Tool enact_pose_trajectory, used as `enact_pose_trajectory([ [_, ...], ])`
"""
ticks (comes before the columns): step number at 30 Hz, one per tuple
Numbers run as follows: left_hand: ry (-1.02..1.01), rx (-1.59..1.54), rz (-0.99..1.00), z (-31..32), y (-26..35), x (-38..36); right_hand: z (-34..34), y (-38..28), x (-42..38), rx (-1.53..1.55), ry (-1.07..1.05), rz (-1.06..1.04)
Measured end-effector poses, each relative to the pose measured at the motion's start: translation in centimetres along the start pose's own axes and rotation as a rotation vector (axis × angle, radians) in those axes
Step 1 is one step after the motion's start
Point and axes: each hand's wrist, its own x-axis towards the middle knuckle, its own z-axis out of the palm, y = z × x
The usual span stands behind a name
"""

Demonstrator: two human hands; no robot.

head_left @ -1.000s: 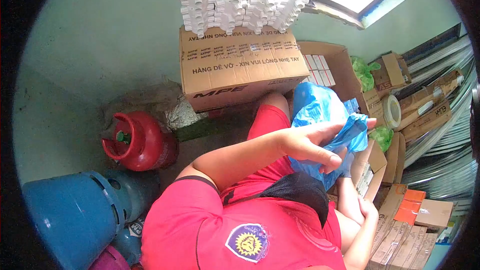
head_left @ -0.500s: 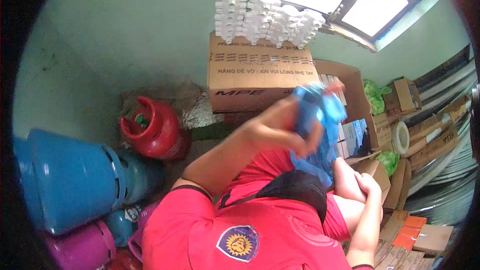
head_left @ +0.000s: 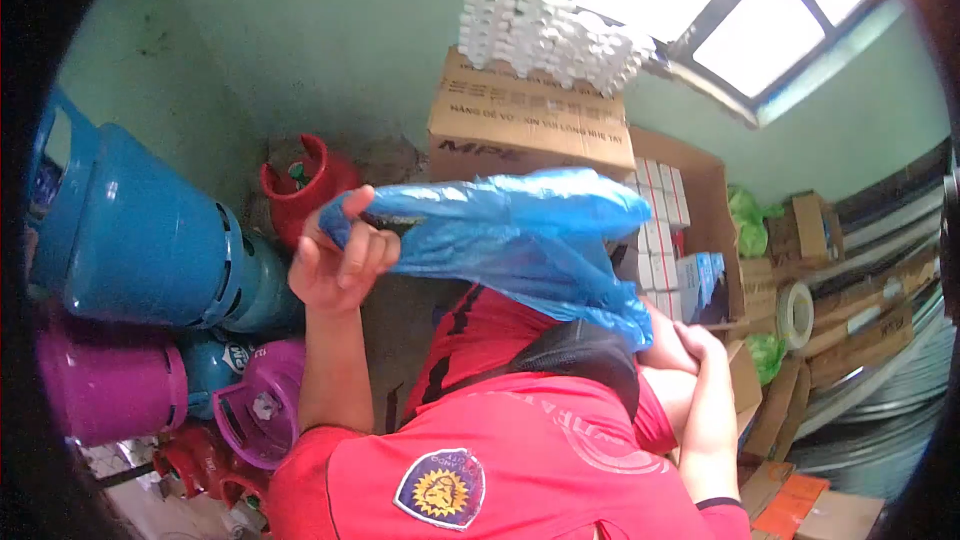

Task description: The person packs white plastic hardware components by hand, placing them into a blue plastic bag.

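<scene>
My left hand (head_left: 345, 258), raised at the left, has its lower fingers curled round one end of a thin blue plastic bag (head_left: 510, 225). The index finger sticks up and the thumb is apart. From there the bag stretches out loosely to the right, across the front of me and over my lap. Its far end hangs near a black pouch (head_left: 580, 355) at my waist. My right hand (head_left: 702, 345) rests on my bare right leg (head_left: 668, 385), fingers lying against it and nothing visible in them.
Blue (head_left: 150, 230), purple (head_left: 110, 390) and red (head_left: 310, 185) gas cylinders crowd the left. Ahead stands a cardboard box (head_left: 530, 130) topped with white plastic fittings (head_left: 545, 35). An open carton (head_left: 715, 210) holds small white boxes (head_left: 660, 230). Coiled pipes (head_left: 880, 380) lie at the right.
My left hand has swung left, away from the middle, drawing the bunched blue bag out long. My right hand stays on my leg. The view has shifted slightly.
</scene>
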Motion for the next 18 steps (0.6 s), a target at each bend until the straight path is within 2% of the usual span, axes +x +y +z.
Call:
enact_pose_trajectory([
  [1, -0.030, 0.027, 0.022, 0.4, 0.5, 1.4, 0.3, 1.9, 1.0, -0.061, -0.004, -0.011],
  [3, -0.037, 0.040, 0.061, 1.1, 1.0, 3.2, -1.9, -1.0, -1.6, 0.081, -0.155, 0.024],
  [4, -0.013, 0.043, 0.086, 0.8, 1.9, 3.9, -2.3, -1.7, -2.0, 0.045, -0.156, 0.064],
  [5, -0.009, 0.028, 0.164, 0.7, 2.7, 4.4, -0.8, 0.0, -0.4, 0.071, -0.130, 0.020],
  [6, -0.014, 0.021, 0.261, 0.4, 4.1, 5.3, -1.6, -1.1, -1.5, 0.040, -0.137, 0.053],
  [8, -0.086, -0.031, 0.283, 0.2, 8.9, 6.7, -3.4, -3.8, -4.1, 0.022, -0.154, 0.114],
  [10, -0.013, 0.168, 0.442, -1.6, 14.2, 7.1, -3.6, -4.9, -4.6, 0.024, -0.144, 0.172],
  [13, 0.112, 0.529, 0.435, 1.8, 15.5, 9.0, -3.7, -5.5, -4.8, 0.076, -0.191, 0.181],
  [14, -0.012, 0.597, 0.287, 2.1, 15.7, 9.1, -3.8, -6.3, -5.4, 0.107, -0.208, 0.157],
  [16, -0.076, 0.868, 0.161, 3.4, 13.6, 9.8, -3.5, -6.2, -4.9, -0.020, -0.175, 0.124],
  [18, -0.068, 1.108, 0.170, 5.4, 10.3, 10.8, -2.0, -3.9, -3.0, -0.015, -0.169, 0.012],
])
